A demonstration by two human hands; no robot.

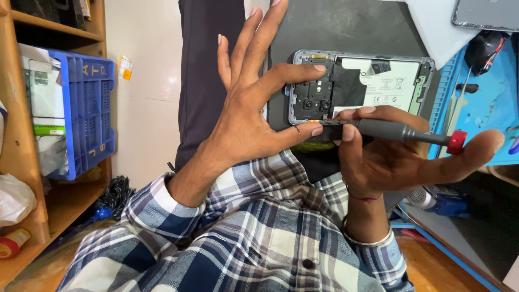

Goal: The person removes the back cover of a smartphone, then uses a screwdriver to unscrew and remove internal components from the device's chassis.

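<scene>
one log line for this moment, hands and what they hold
left hand: steadies opened phone | right hand: holds screwdriver, tip at phone's lower edge | back cover off

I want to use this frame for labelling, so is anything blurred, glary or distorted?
Head view: rotated sideways; even, soft light with no harsh shadows; opened phone, screwdriver, left hand and right hand are sharp; mild sheen on the phone's frame; edges look slightly stretched.
</scene>
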